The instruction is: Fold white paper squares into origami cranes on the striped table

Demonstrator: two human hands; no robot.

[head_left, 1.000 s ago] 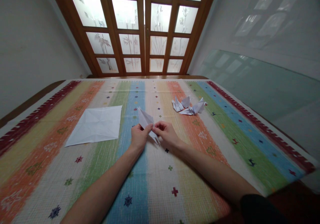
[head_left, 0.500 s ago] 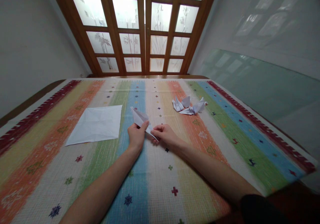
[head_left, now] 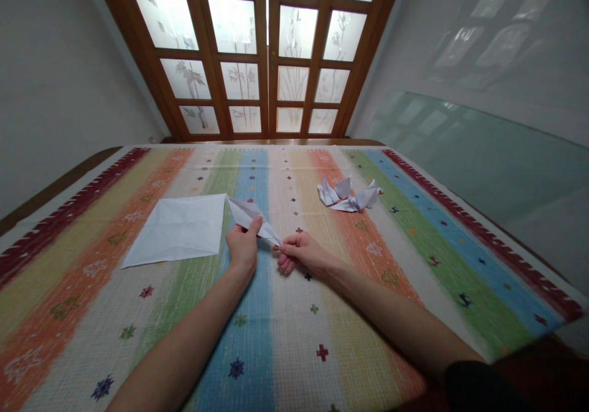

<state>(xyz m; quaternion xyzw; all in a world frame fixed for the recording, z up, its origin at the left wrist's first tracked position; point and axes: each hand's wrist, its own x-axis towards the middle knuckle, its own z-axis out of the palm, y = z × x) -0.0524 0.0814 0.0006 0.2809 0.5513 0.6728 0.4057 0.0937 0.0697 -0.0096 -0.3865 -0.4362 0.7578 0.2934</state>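
A folded white paper [head_left: 246, 214], long and pointed, is held between both hands above the blue stripe of the cloth. My left hand [head_left: 242, 243] pinches its middle, thumb on top. At its near right tip, my right hand [head_left: 301, 251] grips the point between thumb and forefinger, the other fingers curled below. The paper's far tip reaches up to the left, by the corner of a flat white sheet [head_left: 177, 229] lying on the cloth. To the right and farther back lie folded paper cranes [head_left: 350, 195], close together.
A striped, patterned tablecloth [head_left: 276, 344] covers the table. Beyond its far edge stands a wooden door with frosted panes [head_left: 237, 26]. A pale glass panel [head_left: 483, 154] leans along the right wall.
My left hand and the folded paper have moved a little left. The paper's near tip now lies between my right thumb and forefinger, and the hands are farther apart.
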